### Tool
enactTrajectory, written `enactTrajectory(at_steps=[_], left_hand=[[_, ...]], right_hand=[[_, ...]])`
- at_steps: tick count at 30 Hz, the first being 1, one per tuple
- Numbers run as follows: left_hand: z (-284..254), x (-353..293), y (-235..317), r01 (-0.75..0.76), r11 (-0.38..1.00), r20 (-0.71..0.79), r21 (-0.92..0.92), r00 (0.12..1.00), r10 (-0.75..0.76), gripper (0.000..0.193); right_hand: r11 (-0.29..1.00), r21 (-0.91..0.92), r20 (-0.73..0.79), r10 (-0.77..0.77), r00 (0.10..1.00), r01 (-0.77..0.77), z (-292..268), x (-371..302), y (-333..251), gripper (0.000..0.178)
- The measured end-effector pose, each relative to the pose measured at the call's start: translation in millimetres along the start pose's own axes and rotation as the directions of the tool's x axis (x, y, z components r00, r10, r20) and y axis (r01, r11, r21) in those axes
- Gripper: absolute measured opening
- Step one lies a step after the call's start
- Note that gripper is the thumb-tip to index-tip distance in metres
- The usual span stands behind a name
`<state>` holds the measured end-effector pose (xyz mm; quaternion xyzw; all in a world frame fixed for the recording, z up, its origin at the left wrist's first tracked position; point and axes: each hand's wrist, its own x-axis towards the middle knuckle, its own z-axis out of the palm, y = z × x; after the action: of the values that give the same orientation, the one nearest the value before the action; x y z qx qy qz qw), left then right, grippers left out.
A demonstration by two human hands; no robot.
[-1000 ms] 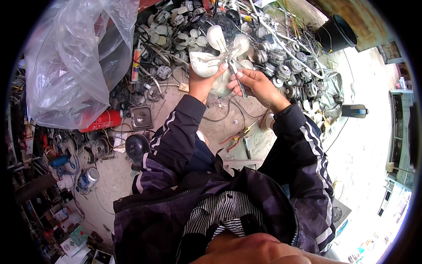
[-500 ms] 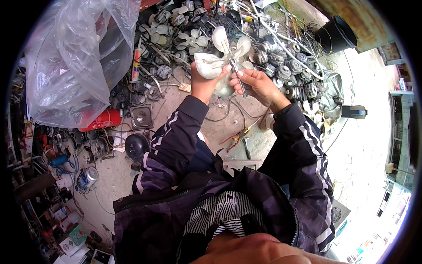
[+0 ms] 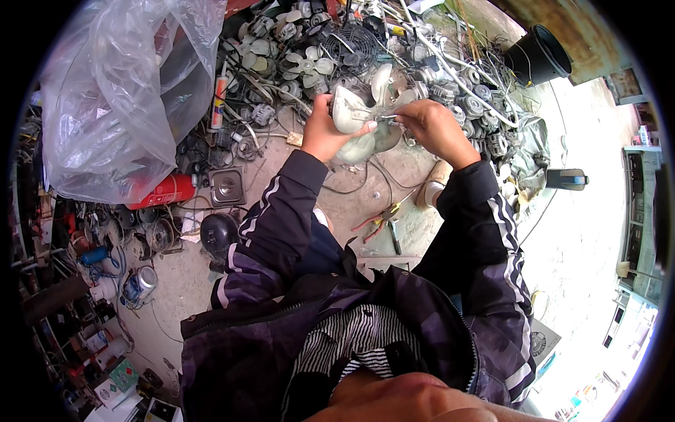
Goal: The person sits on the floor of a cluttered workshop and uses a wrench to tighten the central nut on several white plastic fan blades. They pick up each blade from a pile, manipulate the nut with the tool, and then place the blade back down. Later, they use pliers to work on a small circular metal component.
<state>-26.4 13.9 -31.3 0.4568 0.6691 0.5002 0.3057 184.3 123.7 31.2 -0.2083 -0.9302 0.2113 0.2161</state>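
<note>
Out in front of me, my left hand [image 3: 325, 135] is closed on one blade of a whitish plastic fan [image 3: 346, 112], thumb laid along its near side. The fan's other blades spread up and to the right. My right hand [image 3: 434, 128] pinches a small metal wrench [image 3: 393, 117], whose visible end meets the hub at the fan's middle. Most of the wrench is hidden behind the fingers. On the concrete below lie red-handled pliers [image 3: 376, 220] and a dark-handled tool [image 3: 395, 238].
Beyond my hands lies a heap of small motors [image 3: 470, 109], cables and fan blades [image 3: 309, 65]. On the left are a large clear plastic bag [image 3: 123, 105], a red cylinder [image 3: 172, 188] and a metal pan [image 3: 227, 186]. A black bucket [image 3: 541, 56] is at far right.
The wrench has turned from pointing down toward me to lying sideways across the hub. My right hand has swung up and to the right. The fan has tilted and turned slightly clockwise.
</note>
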Motion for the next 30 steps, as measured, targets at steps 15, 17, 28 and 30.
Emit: enactTrajectory(at_steps=[15, 17, 28, 30], left_hand=[[10.9, -1.2, 31.1, 0.061, 0.823, -0.107, -0.565, 0.983, -0.147, 0.039], [11.6, -0.2, 28.4, 0.032, 0.837, -0.127, -0.547, 0.985, -0.121, 0.039], [14.2, 0.2, 30.2, -0.109, 0.924, -0.268, -0.367, 0.963, 0.007, 0.031], [12.8, 0.2, 33.2, -0.14, 0.941, -0.27, -0.306, 0.961, 0.056, 0.029]], right_hand=[[0.045, 0.793, 0.56, 0.337, 0.757, -0.607, 27.5, -2.9, -16.4, 0.029], [0.032, 0.805, 0.548, 0.344, 0.762, -0.593, 28.2, -2.7, -18.5, 0.029], [-0.199, 0.817, 0.575, 0.22, 0.788, -0.541, 33.0, -1.9, -22.3, 0.028], [-0.27, 0.804, 0.586, 0.211, 0.782, -0.53, 32.0, -1.0, -26.7, 0.026]])
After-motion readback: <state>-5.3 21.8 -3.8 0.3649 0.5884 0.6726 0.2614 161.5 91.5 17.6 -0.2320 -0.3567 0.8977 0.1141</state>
